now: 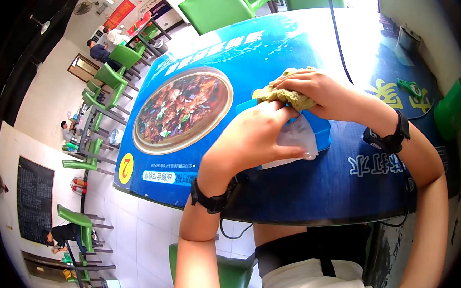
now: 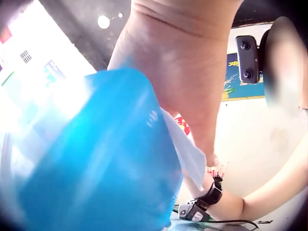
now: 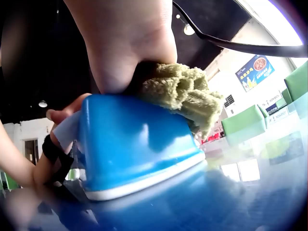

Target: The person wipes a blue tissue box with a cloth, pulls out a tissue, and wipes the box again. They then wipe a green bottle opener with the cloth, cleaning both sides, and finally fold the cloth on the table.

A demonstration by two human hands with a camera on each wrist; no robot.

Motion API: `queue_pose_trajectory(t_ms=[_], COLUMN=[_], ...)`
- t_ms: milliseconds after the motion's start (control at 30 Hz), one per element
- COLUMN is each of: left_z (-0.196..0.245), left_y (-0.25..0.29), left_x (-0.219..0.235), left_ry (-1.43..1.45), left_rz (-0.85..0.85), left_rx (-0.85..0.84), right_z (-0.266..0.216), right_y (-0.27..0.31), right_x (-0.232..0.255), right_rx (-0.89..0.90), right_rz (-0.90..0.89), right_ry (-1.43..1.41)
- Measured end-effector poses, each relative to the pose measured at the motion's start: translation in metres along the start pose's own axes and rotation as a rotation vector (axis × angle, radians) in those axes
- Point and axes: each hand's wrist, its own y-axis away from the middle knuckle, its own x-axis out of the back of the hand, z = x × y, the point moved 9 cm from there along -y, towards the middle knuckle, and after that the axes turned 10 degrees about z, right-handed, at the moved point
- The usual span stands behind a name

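Observation:
A blue tissue box [image 1: 322, 133] stands on the table in front of the person, with white tissue [image 1: 298, 134] showing at its near side. The left hand [image 1: 243, 138] holds the box from the left, thumb stretched over the tissue. The right hand [image 1: 325, 93] grips a crumpled yellow-green cloth [image 3: 180, 91] against the top and far side of the box. Seen low from the right wrist, the box rests on its white base rim. In the left wrist view its blue wall [image 2: 106, 159] covers much of the left fingers.
The glossy table [image 1: 297, 198] carries a printed dish picture. To the right are a metal canister [image 1: 409, 39], a green-handled item [image 1: 412, 87] and a green container [image 1: 450, 110]. A black cord [image 1: 337, 37] crosses the far side. Green chairs [image 1: 217, 10] stand beyond; several people sit in the background.

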Motion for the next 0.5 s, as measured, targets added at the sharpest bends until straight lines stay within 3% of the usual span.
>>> queue_pose_trajectory(t_ms=[100,233,300,500], left_z=[0.006,-0.021,-0.035,-0.067], left_y=[-0.004,0.0,0.006,0.013], left_x=[0.019,0.034,0.032,0.003], left_ry=[0.121,0.073,0.118,0.159], left_rz=[0.132,0.166,0.144,-0.133], left_rx=[-0.201,-0.024,-0.02,0.168], right_z=[0.011,0.033,0.045,0.047], right_y=[0.002,0.003,0.006,0.004], right_x=[-0.001,0.003,0.003,0.005], right_rx=[-0.032,-0.098,-0.109,-0.127], right_rz=[0.024,0.01,0.043,0.043], right_ry=[0.034,0.103,0.082,0.168])
